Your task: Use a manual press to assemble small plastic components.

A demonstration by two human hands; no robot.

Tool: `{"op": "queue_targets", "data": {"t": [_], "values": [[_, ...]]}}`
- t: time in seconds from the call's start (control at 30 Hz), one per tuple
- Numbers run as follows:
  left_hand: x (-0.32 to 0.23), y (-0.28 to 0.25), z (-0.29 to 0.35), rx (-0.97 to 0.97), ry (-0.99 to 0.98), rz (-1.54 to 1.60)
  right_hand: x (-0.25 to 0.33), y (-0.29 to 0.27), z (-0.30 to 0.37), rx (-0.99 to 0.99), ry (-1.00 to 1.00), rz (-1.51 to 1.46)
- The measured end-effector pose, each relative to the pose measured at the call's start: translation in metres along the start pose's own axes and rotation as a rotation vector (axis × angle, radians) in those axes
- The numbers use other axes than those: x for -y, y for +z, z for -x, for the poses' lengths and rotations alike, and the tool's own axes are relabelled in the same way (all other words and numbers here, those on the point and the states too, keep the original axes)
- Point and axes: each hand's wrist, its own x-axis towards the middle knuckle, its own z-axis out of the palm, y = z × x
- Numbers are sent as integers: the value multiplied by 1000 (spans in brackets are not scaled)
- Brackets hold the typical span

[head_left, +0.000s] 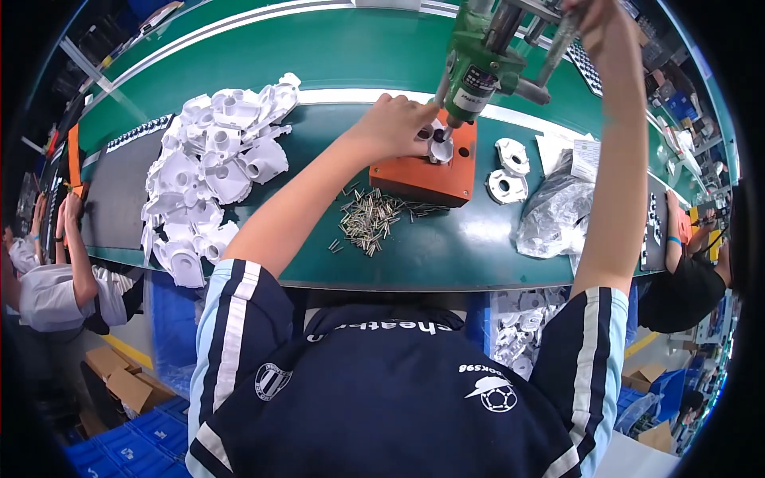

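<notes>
My left hand (396,126) is closed on a small white plastic part (441,151), which sits on top of an orange block (422,182). Directly above that part stands the green hand press (476,72), its ram tip close to it; whether they touch is hard to tell. Raised at the upper right, my right hand (603,22) is wrapped round the press's metal lever (561,44). Many loose metal pins (371,223) lie in front of the block. Two round white plastic parts (508,186) rest to its right.
A big heap of white plastic parts (215,159) covers the bench's left side. At right lie a clear plastic bag (554,215) and papers. Below the bench edge, a blue bin (478,323) holds more white parts. Other people work at both sides.
</notes>
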Motion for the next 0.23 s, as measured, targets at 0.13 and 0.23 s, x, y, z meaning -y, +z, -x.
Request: {"op": "queue_targets", "data": {"t": [0.13, 0.23], "values": [[-20, -27, -16, -40, 23, -132, -93, -104, -90, 202, 170, 171], [-10, -43, -8, 116, -230, 40, -125, -94, -62, 337, 330, 166]]}}
